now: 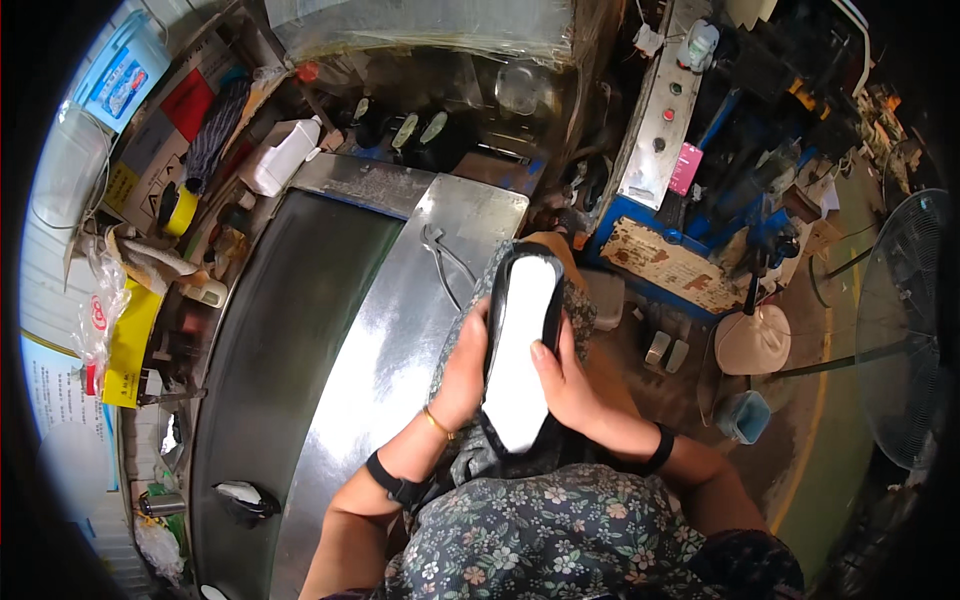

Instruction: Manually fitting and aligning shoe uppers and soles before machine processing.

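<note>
- Clasped between two bare hands, a black shoe piece (525,330) has its long white face turned up, its narrower end nearest the body.
- Left hand (465,362) takes the near-side flank, palm along the black edge, fingers curling out of sight underneath.
- Right hand (567,385) closes in from the opposite side, thumb planted on the white face around the middle.
- Both grips are firm around the piece; it's over the lap, just beside the steel tabletop (375,365), though whether it rests on the legs is hard to tell from above.
- Look left along that shiny top: metal pincers (437,244) lie near the far end, handles spread toward the left hand, nobody touching them.
- Beyond the steel runs the dark belt (290,290), carrying another black-and-white shoe piece (247,497) toward its near end.
- Up at the far end, more dark shoe pieces (430,135) stand in shadow, their details murky.
- Over on the right, a panel with buttons (655,135) tops a worn blue machine, a pink box (685,168) against its side.
- Closer in on that side: a pale round seat (752,340), a blue bin (743,415) and a big fan (905,330) at the rim.
</note>
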### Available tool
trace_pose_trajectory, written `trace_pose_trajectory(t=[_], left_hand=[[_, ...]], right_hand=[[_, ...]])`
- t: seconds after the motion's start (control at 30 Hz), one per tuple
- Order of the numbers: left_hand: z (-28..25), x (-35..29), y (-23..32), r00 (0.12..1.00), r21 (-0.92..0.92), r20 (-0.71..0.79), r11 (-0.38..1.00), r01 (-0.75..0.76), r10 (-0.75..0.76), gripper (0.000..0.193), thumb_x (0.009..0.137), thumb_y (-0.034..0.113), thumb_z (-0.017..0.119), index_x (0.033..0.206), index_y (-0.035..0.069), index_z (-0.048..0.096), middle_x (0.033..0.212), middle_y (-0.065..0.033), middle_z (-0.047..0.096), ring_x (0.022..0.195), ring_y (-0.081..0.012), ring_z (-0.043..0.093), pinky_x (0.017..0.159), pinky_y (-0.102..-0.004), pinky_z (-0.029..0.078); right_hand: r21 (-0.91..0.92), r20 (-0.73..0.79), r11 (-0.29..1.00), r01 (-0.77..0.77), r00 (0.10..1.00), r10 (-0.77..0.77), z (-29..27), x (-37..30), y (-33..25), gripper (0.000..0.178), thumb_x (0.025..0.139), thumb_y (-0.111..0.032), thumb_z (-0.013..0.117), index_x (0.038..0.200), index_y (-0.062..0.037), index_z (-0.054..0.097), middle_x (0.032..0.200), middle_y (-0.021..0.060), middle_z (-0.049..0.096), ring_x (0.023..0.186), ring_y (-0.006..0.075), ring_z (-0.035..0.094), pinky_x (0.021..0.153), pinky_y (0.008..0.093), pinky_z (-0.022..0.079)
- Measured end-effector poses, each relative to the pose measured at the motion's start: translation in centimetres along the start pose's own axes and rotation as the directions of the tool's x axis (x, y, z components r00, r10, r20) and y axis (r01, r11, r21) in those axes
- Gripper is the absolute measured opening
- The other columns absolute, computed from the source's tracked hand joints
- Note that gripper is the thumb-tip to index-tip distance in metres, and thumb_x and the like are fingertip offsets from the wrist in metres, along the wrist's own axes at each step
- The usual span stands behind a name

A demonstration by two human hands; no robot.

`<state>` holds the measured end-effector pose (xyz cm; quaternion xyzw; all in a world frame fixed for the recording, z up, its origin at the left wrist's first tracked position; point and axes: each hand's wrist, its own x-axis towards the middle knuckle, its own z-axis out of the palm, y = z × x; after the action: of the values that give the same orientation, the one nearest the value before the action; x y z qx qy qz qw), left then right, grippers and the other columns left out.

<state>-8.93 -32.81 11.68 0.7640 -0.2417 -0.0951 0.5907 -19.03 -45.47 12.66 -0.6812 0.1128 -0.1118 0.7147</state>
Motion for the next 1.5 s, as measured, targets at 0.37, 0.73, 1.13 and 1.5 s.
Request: trace_pose_trajectory(t=[0.37,0.73,1.13,1.5], left_hand=[[0.3,6.8,4.3,0.891,-0.379,0.434,0.871,0.314,-0.132,0.036,0.101,0.028,0.050,0.128,0.004,0.056,0.118,-0.0041,0.060,0.110,-0.0124,0.053,0.098,-0.0261,0.041],[1.0,7.7,3.5,0.878,-0.492,0.466,0.795,0.356,-0.104,0.037,0.098,0.021,0.059,0.131,0.004,0.053,0.123,-0.0036,0.058,0.113,-0.0117,0.051,0.098,-0.0256,0.040],[4.4,5.2,9.4,0.853,0.059,0.343,0.898,-0.437,0.392,0.062,0.079,0.037,0.076,0.130,0.009,0.054,0.129,-0.0196,0.052,0.123,-0.0410,0.045,0.104,-0.0474,0.035],[-2.9,10.7,-7.2,0.998,0.376,0.042,0.926,0.020,-0.038,0.043,0.086,0.028,0.068,0.120,0.002,0.061,0.132,-0.0196,0.056,0.118,-0.0378,0.055,0.099,-0.0400,0.046]], right_hand=[[0.104,0.005,0.994,0.032,0.999,-0.033,-4.4,5.2,-1.0,0.060,0.106,-0.042,0.032,0.149,-0.0009,0.028,0.151,0.0121,0.036,0.141,0.0217,0.030,0.116,0.0340,0.022],[0.225,0.206,0.967,-0.118,0.976,0.071,-4.4,9.2,-3.0,0.033,0.105,-0.020,0.042,0.131,-0.0042,0.054,0.134,0.0061,0.054,0.125,0.0163,0.047,0.109,0.0307,0.032],[0.719,0.176,0.658,-0.224,0.974,0.139,-12.9,6.2,-2.7,0.045,0.104,-0.035,0.041,0.135,-0.0036,0.049,0.126,0.0100,0.058,0.118,0.0205,0.054,0.105,0.0377,0.040],[0.022,-0.163,0.998,0.058,0.985,-0.054,-14.9,-12.8,1.5,0.060,0.084,-0.042,0.062,0.132,-0.0093,0.048,0.139,0.0134,0.047,0.124,0.0346,0.050,0.089,0.0575,0.050]])
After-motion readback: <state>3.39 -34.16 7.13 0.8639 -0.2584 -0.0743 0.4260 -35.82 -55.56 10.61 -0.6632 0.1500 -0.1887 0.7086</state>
